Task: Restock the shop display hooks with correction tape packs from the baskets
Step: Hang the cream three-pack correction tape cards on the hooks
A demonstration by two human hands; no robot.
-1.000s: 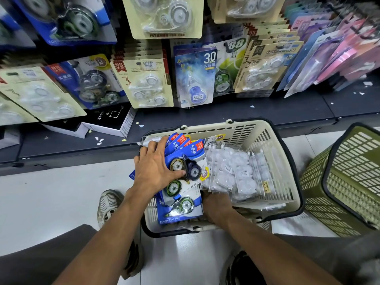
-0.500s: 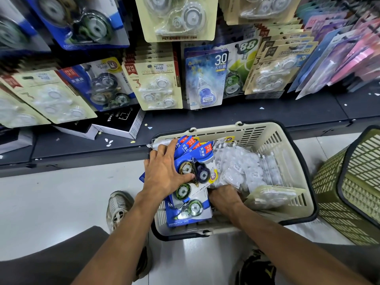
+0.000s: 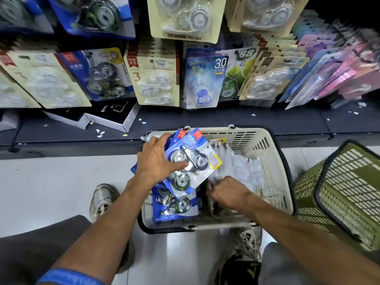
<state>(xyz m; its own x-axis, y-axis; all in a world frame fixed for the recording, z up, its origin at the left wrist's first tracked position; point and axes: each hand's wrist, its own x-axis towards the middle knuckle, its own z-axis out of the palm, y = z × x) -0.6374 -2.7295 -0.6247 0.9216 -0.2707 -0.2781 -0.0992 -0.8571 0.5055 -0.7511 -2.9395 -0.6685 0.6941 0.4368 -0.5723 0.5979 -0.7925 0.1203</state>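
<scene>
- Since the picture half a second ago, the left hand [image 3: 158, 161] has lifted the fan of blue correction tape packs [image 3: 189, 161] higher and tilted it, so the front pack now shows its face more fully, and the right hand [image 3: 226, 194] has moved a little deeper among the clear packs
- Left grip is clamped on the blue packs: the fingers curl over their top edge and the thumb presses on the front blister, probably to keep several cards together as one bundle for the hooks
- Right hand reaches down into the cream basket [image 3: 267, 140] beside the clear bagged packs [image 3: 242, 167]; its fingertips are hidden and blurred, so I cannot tell if it pinches something or only pushes the bags aside
- One more blue pack [image 3: 174, 208] lies flat in the basket's near corner, and "CORRECTION TAPE" can be read on its lower edge
- Held packs carry a red label with Chinese characters at the top; I cannot read them
- On the display hooks above, one blue hanging pack [image 3: 205, 81] shows "30", the green one [image 3: 240, 66] beside it shows "88", and a cream card [image 3: 154, 79] shows "3"
- A second basket, the green basket [image 3: 339, 194], stands on the floor to the right, and the same blue packs hang at the upper left [image 3: 96, 75], likely where the bundle belongs
</scene>
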